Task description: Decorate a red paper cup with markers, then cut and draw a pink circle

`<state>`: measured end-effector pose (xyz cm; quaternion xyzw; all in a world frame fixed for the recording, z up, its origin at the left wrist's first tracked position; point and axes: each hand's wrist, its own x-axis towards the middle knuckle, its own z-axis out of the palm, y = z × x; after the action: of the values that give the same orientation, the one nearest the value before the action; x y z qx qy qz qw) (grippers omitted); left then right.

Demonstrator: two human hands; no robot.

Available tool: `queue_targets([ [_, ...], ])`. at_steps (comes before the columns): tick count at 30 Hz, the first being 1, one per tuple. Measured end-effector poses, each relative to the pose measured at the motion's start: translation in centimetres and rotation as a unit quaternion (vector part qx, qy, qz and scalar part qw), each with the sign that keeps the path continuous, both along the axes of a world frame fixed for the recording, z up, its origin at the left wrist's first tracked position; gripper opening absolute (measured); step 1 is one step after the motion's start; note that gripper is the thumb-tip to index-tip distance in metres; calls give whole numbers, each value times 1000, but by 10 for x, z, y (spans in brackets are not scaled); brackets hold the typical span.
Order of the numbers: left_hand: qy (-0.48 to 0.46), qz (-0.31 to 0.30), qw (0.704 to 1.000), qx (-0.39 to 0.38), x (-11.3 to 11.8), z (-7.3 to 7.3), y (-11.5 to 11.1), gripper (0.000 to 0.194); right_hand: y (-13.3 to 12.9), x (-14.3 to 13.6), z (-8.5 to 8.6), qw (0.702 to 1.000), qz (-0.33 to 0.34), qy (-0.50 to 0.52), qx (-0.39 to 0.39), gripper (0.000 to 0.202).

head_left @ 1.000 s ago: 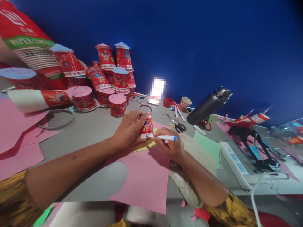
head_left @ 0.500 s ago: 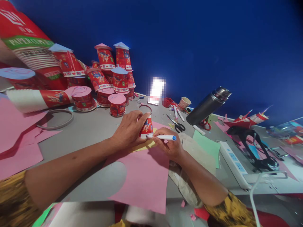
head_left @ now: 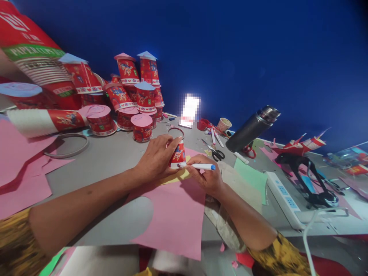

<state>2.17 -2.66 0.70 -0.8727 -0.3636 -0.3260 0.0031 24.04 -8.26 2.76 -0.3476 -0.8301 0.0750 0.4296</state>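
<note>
Red and patterned, the paper cup (head_left: 178,153) sits over yellow paper (head_left: 175,177) on the desk (head_left: 103,168), gripped by the left hand (head_left: 156,157). The right hand (head_left: 208,175) pinches a white marker (head_left: 201,166) at its pale rim.

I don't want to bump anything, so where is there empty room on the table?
The grey tabletop is bare between the round grey ring and the left hand, and inside the pink paper sheet's curve. Red paper cups crowd the back left; black-handled scissors clutter the right.
</note>
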Motion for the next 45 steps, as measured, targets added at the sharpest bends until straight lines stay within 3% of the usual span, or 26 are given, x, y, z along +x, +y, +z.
queue_targets([
  [16,1,4,1000,22,1,-1,-1,84,1,0,-1,1000,-10,14,16,14],
  [23,-1,20,1000,-11,1,1,-1,88,1,1,-4,999,-34,36,5,17],
  [45,4,18,1000,-4,2,1,0,86,1,0,-3,999,-34,36,6,13],
])
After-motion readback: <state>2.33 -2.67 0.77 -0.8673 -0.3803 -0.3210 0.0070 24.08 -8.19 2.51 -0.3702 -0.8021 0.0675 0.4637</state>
